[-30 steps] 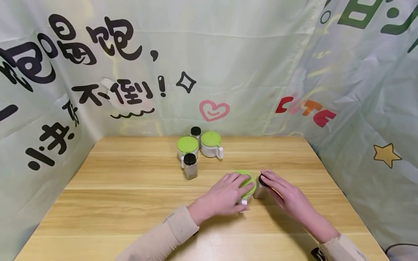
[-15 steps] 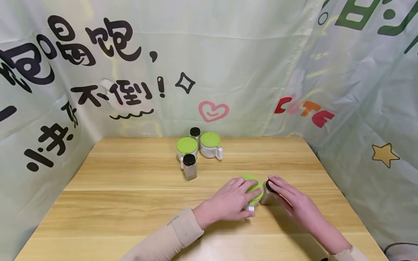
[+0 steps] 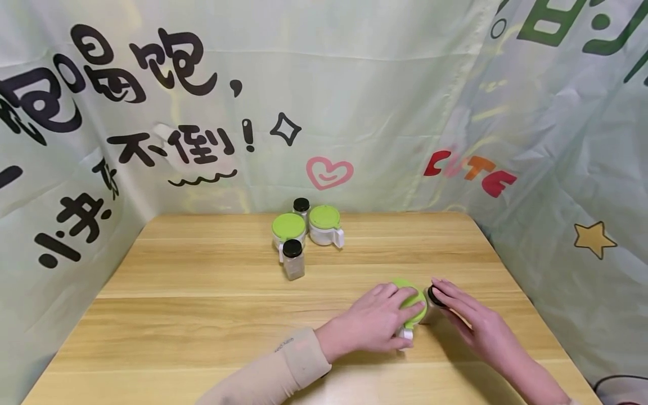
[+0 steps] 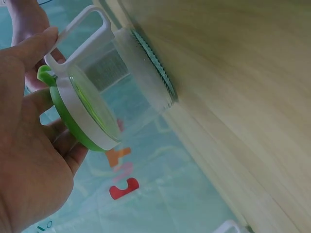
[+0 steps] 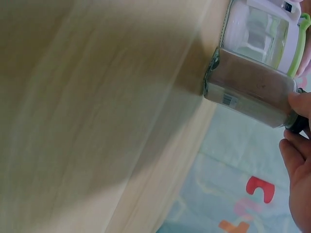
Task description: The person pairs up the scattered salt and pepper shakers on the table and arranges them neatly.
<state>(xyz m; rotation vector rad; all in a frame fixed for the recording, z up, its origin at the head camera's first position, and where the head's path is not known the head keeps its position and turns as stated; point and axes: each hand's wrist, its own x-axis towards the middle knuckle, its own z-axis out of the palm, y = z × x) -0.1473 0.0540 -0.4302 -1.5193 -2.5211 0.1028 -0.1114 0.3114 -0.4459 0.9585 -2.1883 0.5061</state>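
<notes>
My left hand (image 3: pixel 379 318) holds a clear seasoning jar (image 4: pixel 146 77) with a green lid (image 4: pixel 68 119) and a white handle (image 4: pixel 99 36). Its fingers bend over the lid while the thumb is against the handle. My right hand (image 3: pixel 476 320) grips a square, clear spice bottle (image 5: pixel 252 90) with grey-brown contents near its black cap (image 5: pixel 294 125); thumb and fingers are on opposite sides. Jar and bottle stand upright side by side on the table, very close together. In the head view, the hands cover much of both.
Further back on the wooden table (image 3: pixel 202 332) stand two similar green-lidded jars, one on the left (image 3: pixel 288 226) and one on the right (image 3: pixel 325 219). A black-capped bottle (image 3: pixel 293 264) is in front of them, another (image 3: pixel 301 206) behind. Printed cloth (image 3: pixel 379 112) hangs around the table.
Both hands have shifted rightward and nearer to me, bringing the jar and the spice bottle along the tabletop together. The jars and bottles at the back stay in place.
</notes>
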